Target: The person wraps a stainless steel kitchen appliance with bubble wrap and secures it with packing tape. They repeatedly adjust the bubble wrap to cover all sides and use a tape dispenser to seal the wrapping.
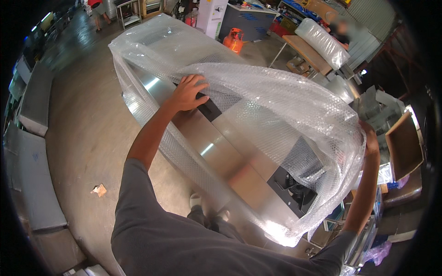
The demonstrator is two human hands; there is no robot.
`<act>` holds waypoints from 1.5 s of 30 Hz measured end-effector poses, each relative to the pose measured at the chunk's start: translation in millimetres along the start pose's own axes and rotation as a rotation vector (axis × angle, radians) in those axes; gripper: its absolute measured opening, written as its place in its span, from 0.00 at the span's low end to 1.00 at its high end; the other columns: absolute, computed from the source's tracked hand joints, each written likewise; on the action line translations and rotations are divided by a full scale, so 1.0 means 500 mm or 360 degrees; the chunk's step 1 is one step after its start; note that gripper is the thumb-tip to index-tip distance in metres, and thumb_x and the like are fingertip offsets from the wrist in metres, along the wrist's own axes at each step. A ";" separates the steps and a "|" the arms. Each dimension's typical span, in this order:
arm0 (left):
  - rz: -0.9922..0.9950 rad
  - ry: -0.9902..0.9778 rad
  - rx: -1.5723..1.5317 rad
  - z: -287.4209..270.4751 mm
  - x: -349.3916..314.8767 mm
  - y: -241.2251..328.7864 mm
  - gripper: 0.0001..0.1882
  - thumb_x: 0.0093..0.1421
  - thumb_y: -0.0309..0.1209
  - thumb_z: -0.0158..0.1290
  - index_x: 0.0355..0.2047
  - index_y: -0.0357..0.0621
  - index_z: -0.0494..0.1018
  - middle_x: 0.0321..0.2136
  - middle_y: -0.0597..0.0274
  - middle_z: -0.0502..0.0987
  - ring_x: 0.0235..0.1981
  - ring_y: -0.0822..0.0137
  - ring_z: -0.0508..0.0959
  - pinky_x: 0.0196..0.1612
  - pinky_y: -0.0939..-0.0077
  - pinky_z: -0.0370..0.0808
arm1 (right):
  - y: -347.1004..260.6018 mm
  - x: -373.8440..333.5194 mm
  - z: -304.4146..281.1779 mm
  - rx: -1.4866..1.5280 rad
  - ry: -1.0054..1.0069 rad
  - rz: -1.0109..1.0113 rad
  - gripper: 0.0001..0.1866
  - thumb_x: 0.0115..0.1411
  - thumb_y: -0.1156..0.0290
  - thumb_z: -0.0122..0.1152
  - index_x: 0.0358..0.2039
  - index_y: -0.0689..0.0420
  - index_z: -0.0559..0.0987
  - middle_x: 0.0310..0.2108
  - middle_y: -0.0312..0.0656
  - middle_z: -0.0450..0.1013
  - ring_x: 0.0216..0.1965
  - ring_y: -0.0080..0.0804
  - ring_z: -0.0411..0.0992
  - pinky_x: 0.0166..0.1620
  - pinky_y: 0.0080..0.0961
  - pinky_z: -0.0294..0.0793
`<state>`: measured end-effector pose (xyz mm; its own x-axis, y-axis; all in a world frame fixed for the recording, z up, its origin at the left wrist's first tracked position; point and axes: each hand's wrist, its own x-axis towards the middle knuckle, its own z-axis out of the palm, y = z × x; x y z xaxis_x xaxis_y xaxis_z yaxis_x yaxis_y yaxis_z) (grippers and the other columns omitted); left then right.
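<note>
A long metal unit with a brushed steel panel (223, 149) lies in front of me, partly covered by clear bubble wrap (285, 94). Two black fittings are set into the panel: one (210, 110) close to my left hand, another (292, 191) with knob-like parts toward the near right end. My left hand (189, 93) rests with spread fingers at the edge of the wrap, over the panel. At the far right, my right hand (369, 138) is closed round the gathered edge of the bubble wrap; its fingertips are partly hidden.
Wrapped grey panels (34, 179) line the left side. An orange gas cylinder (234, 41) stands beyond the unit. Behind it on the right, a table (309, 54) carries a roll of wrap (322, 43), with a person nearby. A brown scrap (98, 190) lies on the floor.
</note>
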<state>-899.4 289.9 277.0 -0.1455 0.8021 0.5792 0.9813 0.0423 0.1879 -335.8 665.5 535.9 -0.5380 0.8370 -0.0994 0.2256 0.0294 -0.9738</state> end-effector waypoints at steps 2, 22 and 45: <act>-0.0067 0.0036 -0.0192 0.003 0.013 -0.010 0.21 0.58 0.39 0.60 0.51 0.46 0.79 0.54 0.55 0.72 0.58 0.52 0.69 0.62 0.55 0.62 | -0.006 0.008 -0.003 0.0001 -0.0026 0.0053 0.17 0.66 0.65 0.57 0.46 0.66 0.80 0.39 0.45 0.79 0.38 0.34 0.78 0.44 0.30 0.77; 0.0539 -0.0172 0.0172 0.021 -0.012 -0.067 0.08 0.67 0.28 0.50 0.44 0.39 0.71 0.43 0.54 0.75 0.47 0.52 0.77 0.54 0.57 0.73 | 0.066 0.209 -0.079 -0.1820 0.0408 -0.0393 0.19 0.62 0.60 0.63 0.45 0.63 0.81 0.32 0.48 0.80 0.35 0.45 0.79 0.44 0.40 0.76; -0.0201 -0.0487 -0.0515 0.008 -0.005 -0.069 0.06 0.69 0.27 0.44 0.44 0.38 0.64 0.45 0.36 0.77 0.47 0.31 0.75 0.47 0.44 0.72 | 0.431 -0.071 0.323 0.1429 0.0179 0.0245 0.28 0.69 0.56 0.58 0.60 0.63 0.66 0.52 0.55 0.70 0.50 0.45 0.74 0.50 0.41 0.76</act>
<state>-932.2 288.5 266.0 -0.1697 0.9436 0.2842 0.8615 0.0020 0.5078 -399.2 554.1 296.6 -0.4613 0.8463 -0.2665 -0.4532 -0.4830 -0.7492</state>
